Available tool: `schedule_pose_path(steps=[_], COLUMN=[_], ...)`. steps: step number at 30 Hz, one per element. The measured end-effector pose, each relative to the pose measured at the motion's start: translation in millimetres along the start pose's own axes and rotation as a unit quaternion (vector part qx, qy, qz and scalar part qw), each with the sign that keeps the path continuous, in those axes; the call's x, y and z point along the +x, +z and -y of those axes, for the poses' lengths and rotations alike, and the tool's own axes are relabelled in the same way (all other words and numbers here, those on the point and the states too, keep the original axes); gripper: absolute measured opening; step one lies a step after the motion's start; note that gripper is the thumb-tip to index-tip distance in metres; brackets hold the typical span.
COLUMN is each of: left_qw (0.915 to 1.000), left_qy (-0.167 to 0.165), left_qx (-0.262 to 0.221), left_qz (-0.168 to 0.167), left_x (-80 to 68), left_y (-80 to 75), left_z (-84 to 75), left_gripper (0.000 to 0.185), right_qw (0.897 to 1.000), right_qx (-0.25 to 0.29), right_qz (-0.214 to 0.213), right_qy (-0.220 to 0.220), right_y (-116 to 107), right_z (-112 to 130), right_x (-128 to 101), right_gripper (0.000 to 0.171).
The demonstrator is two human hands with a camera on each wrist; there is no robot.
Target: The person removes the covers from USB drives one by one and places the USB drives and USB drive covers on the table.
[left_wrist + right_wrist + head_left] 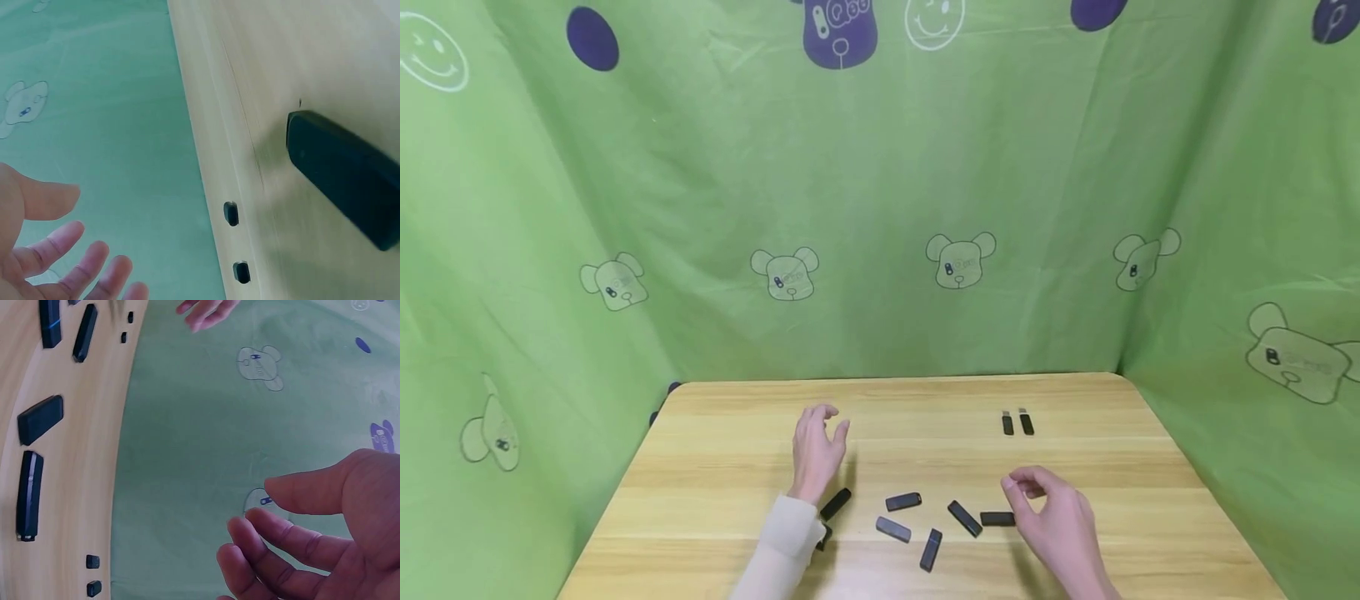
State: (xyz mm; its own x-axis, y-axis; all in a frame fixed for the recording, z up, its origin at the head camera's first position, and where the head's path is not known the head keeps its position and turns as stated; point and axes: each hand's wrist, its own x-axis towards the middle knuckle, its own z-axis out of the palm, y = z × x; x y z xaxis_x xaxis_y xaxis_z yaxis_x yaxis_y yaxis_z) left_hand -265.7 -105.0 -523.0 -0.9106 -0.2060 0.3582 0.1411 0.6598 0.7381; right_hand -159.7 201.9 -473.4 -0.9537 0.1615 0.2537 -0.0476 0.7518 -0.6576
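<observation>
My right hand [1060, 521] hovers loosely curled, empty, beside scattered sticks [964, 518]; left hand [816, 450] open. Next, I'd pinch one.

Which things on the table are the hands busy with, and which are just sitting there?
Busy with:
- left hand, raised, holding nothing
- right hand, fingers loosely curled, holding nothing
- scattered small black rectangular sticks lying between the hands

Just sitting there:
- pair of small black sticks with silver ends, side by side further back
- light wooden table
- green cartoon-bear cloth behind
</observation>
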Motion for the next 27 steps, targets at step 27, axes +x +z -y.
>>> schedule_pose_path(steps=[27], left_qw=[0.9973], left_qy=[0.037], left_qx=[-0.024], left_qz=[-0.059], left_x=[-78.3], left_y=[-18.3], left_z=[-21.8], left_gripper=[0.014], right_qw=[0.994], right_qx=[-0.03], right_qz=[0.106], right_qy=[0.008], right_y=[44], right_z=[-25], right_x=[20], right_gripper=[0.025])
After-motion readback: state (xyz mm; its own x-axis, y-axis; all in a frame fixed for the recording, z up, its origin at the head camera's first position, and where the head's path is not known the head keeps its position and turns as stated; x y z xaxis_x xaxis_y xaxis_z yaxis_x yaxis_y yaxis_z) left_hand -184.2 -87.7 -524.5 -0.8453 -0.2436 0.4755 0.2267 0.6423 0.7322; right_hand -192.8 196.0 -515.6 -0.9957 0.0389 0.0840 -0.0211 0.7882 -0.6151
